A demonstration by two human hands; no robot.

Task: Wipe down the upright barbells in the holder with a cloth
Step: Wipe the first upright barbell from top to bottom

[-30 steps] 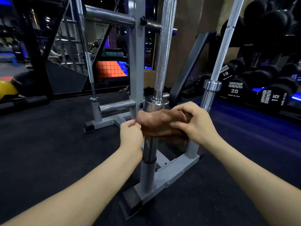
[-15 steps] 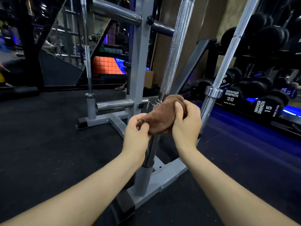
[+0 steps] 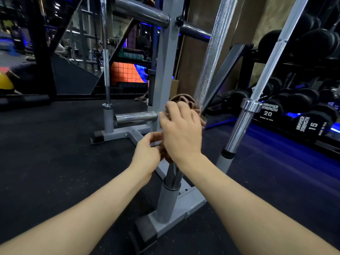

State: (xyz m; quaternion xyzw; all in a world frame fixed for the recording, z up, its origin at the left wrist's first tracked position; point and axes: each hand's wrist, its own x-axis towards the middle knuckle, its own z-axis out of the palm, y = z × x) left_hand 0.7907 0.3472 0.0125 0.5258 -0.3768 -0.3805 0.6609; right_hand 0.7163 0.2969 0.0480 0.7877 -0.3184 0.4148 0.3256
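A grey steel holder [image 3: 184, 211] stands on the black floor with upright barbells in its tubes. The middle barbell [image 3: 215, 57] has a knurled silver shaft. A brown cloth [image 3: 184, 101] is wrapped around its collar. My right hand [image 3: 181, 130] grips the cloth from the front and covers most of it. My left hand [image 3: 147, 153] pinches the cloth's lower end just below. A second barbell [image 3: 257, 100] leans at the right, and a thin third one [image 3: 106, 70] stands at the back left.
A rack of black dumbbells [image 3: 301, 122] marked 20 and 15 runs along the right wall. Chrome plate pegs [image 3: 136, 117] stick out of the grey upright post [image 3: 165, 70]. A yellow ball [image 3: 5, 85] lies at the far left. Black rubber floor [image 3: 46, 162] surrounds the holder.
The cloth has gone up the middle barbell from the sleeve to the collar. My right hand rolled over onto the front of the cloth, and my left hand shifted to its lower end.
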